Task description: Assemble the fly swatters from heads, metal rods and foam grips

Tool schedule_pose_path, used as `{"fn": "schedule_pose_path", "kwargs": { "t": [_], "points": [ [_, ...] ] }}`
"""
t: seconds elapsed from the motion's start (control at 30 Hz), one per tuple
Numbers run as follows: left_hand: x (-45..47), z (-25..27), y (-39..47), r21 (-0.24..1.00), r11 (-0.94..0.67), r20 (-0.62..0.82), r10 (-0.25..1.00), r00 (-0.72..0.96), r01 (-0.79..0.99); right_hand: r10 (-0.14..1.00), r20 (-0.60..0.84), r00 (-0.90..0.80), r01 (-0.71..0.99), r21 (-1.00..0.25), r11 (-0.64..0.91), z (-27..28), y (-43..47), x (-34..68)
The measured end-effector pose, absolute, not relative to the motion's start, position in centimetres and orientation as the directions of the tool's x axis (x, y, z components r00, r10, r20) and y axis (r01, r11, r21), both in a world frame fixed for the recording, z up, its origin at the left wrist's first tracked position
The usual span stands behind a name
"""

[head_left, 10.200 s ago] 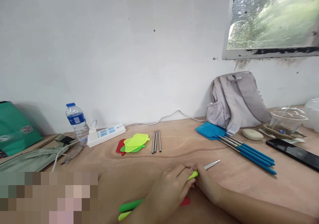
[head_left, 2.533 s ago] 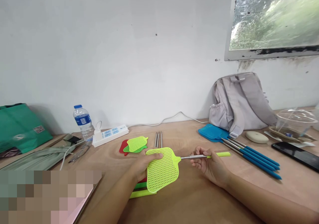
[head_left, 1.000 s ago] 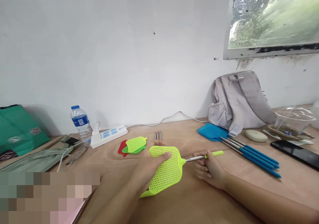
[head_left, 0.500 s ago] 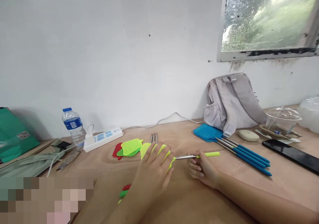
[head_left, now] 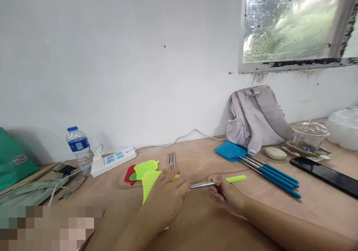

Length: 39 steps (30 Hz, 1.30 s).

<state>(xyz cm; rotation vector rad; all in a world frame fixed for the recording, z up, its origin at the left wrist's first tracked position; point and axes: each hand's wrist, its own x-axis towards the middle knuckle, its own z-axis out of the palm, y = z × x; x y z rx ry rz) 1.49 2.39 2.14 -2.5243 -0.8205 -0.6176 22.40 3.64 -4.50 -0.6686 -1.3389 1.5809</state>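
Note:
A neon-yellow fly swatter [head_left: 149, 184] is held across the table between both hands. My left hand [head_left: 169, 193] is closed over the neck end of it, hiding where the perforated head meets the metal rod [head_left: 201, 184]. My right hand [head_left: 225, 193] is wrapped round the inner end of the yellow handle [head_left: 236, 178], whose tip sticks out to the right. Beyond my left hand lie yellow, green and red swatter heads [head_left: 145, 168], overlapping, and several bare metal rods [head_left: 171, 158]. Several blue fly swatters [head_left: 271, 172] lie together to the right of my right hand.
At the left are a water bottle [head_left: 79, 146], a white power strip [head_left: 116, 159] and a green bag [head_left: 16, 158]. A grey backpack [head_left: 257, 117] leans on the wall. Near it sit a beige case [head_left: 275, 153], a black phone [head_left: 324, 176] and a clear plastic cup [head_left: 310, 135].
My left hand has gone from lying spread over the swatter head to closing at its neck. More of the head shows to its left. My right hand keeps hold of the handle.

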Motion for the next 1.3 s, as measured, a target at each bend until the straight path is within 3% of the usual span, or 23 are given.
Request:
{"fn": "schedule_pose_path", "kwargs": {
  "t": [0.43, 0.73, 0.93, 1.1, 1.2, 1.27, 1.3],
  "points": [
    [-3.8, 7.9, 3.7, -0.152, -0.740, 0.394, 0.562, 0.727, 0.655, 0.898, 0.291, -0.331, -0.346, -0.922, 0.172, -2.1, 6.2, 25.9],
    [-9.9, 10.2, 4.3, -0.310, -0.637, 0.399, 0.587, 0.705, 0.706, 0.926, 0.220, -0.307, -0.401, -0.912, 0.084, -0.7, 7.4, 30.8],
    [-7.2, 7.8, 3.3, -0.497, -0.369, 0.629, 0.470, 0.619, 0.786, 0.950, 0.187, -0.251, -0.578, -0.816, 0.008, -0.5, 7.0, 28.6],
    [-4.5, 2.6, 1.3, -0.414, -0.295, 0.691, 0.513, 0.508, 0.861, 0.965, 0.128, -0.230, -0.595, -0.803, -0.036, -0.6, 5.0, 25.5],
    [-5.1, 0.9, 0.2, -0.393, -0.274, 0.688, 0.546, 0.479, 0.878, 0.960, 0.173, -0.219, -0.371, -0.925, 0.082, -1.1, 3.1, 24.8],
    [-5.8, 0.6, -0.2, -0.398, -0.240, 0.699, 0.545, 0.462, 0.886, 0.921, 0.321, -0.222, 0.000, -0.944, 0.329, -1.9, 1.4, 25.0],
    [-6.1, 0.6, -0.3, -0.397, -0.218, 0.712, 0.540, 0.449, 0.892, 0.862, 0.453, -0.228, 0.224, -0.837, 0.499, -2.4, 0.6, 25.2]
  ]
}}
